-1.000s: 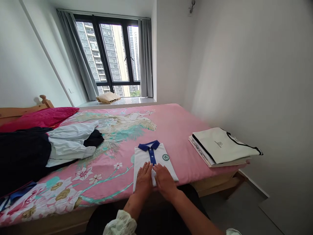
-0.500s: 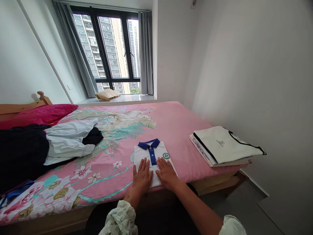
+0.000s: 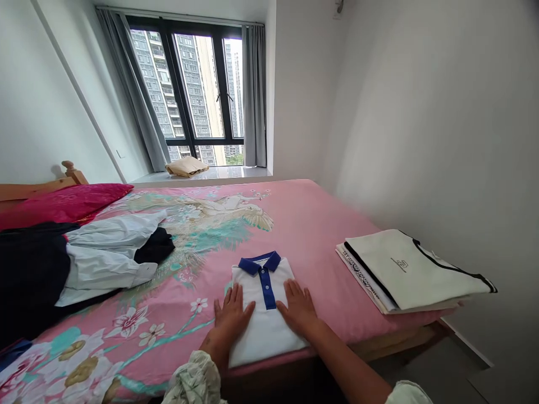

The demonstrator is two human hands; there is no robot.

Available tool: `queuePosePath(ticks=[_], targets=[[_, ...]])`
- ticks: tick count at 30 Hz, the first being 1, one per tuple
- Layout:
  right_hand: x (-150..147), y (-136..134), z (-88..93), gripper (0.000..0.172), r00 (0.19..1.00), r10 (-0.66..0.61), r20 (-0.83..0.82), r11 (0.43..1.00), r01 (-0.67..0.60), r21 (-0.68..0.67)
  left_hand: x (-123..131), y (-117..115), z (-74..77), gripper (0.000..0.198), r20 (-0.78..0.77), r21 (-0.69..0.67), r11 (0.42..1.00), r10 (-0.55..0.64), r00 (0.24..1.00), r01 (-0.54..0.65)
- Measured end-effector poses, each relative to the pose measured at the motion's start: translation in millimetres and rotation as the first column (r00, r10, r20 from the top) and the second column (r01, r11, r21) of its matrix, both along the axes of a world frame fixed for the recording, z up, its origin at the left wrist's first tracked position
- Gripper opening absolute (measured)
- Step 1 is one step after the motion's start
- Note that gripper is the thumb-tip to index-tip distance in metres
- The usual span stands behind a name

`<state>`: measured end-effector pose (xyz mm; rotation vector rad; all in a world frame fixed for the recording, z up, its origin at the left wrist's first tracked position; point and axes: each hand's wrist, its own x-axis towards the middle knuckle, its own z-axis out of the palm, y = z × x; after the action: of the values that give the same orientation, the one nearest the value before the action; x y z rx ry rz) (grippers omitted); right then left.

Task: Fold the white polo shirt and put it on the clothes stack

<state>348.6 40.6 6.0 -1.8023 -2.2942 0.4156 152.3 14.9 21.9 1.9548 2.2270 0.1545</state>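
A folded white polo shirt (image 3: 259, 331) with a blue collar and blue button placket lies face up near the bed's front edge, its collar pointing away from me. My left hand (image 3: 231, 317) rests on its left side, fingers spread, partly over the edge of the cloth. On the right side lies my right hand (image 3: 298, 307), flat with fingers stretched out, covering the spot of the round green badge. Neither hand grips the fabric.
Folded clothes are stacked (image 3: 404, 272) at the bed's right corner. Loose dark and white garments (image 3: 105, 258) lie on the left, near a red pillow (image 3: 71, 202). A beige folded cloth (image 3: 187, 166) sits on the windowsill. The floral bedspread (image 3: 303, 224) covers the bed.
My hands have moved apart from the middle of the polo shirt toward its two side edges. The right hand now covers the badge. The view has moved closer to the bed.
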Motion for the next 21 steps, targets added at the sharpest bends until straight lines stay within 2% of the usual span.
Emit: queuePosePath(ticks=[1, 3, 5, 7, 9, 11, 13, 15, 17, 19, 21], targets=[[4.8, 3.9, -2.5, 0.065, 0.999, -0.038, 0.021, 0.999, 0.038, -0.034, -1.2, 3.2, -1.0, 0.064, -0.01, 0.017, 1.0, 0.024, 1.0, -0.024], [9.8, 11.3, -3.4, 0.061, 0.997, -0.073, 0.03, 0.997, 0.073, -0.01, -1.0, 10.6, -1.1, 0.055, -0.035, 0.098, 0.995, 0.026, 0.999, -0.023], [6.5, 19.8, -0.9, 0.056, 1.0, -0.021, 0.012, 0.997, 0.02, 0.076, 3.0, 20.3, -0.4, 0.049, -0.057, 0.188, 0.982, -0.019, 0.998, 0.03], [-2.0, 30.0, 0.8, 0.053, 0.997, 0.081, 0.001, 0.988, -0.08, 0.134, 7.6, 30.5, -3.0, 0.05, -0.06, 0.208, 0.977, -0.037, 0.998, 0.049], [-9.3, 40.8, -1.3, 0.053, 0.994, 0.108, 0.009, 0.989, -0.109, 0.098, 8.9, 38.2, -10.3, 0.056, -0.039, 0.153, 0.988, 0.04, 0.998, -0.033], [-11.8, 50.3, -6.1, 0.053, 0.999, 0.033, 0.023, 0.998, -0.034, 0.053, 5.8, 42.5, -19.3, 0.065, -0.023, 0.087, 0.986, 0.145, 0.989, -0.143], [-10.8, 57.3, -10.8, 0.049, 0.998, -0.054, 0.026, 0.995, 0.052, 0.084, 0.3, 44.6, -25.3, 0.068, -0.035, 0.105, 0.977, 0.19, 0.981, -0.185], [-9.7, 62.7, -14.0, 0.046, 0.999, -0.054, 0.007, 0.985, 0.052, 0.166, -5.1, 47.0, -26.0, 0.058, -0.062, 0.193, 0.97, 0.162, 0.985, -0.148], [-10.2, 67.8, -16.3, 0.046, 1.0, 0.002, -0.013, 0.977, 0.001, 0.214, -9.2, 50.8, -23.0, 0.047, -0.084, 0.271, 0.961, 0.088, 0.993, -0.062], [-11.8, 73.1, -19.1, 0.05, 0.999, 0.028, -0.03, 0.979, -0.021, 0.205, -12.5, 55.6, -19.9, 0.045, -0.08, 0.282, 0.959, 0.028, 0.996, -0.004], [-12.9, 78.3, -21.8, 0.053, 0.999, 0.007, -0.033, 0.985, -0.001, 0.174, -15.4, 60.3, -18.9, 0.046, -0.06, 0.243, 0.97, 0.031, 0.998, -0.015]])
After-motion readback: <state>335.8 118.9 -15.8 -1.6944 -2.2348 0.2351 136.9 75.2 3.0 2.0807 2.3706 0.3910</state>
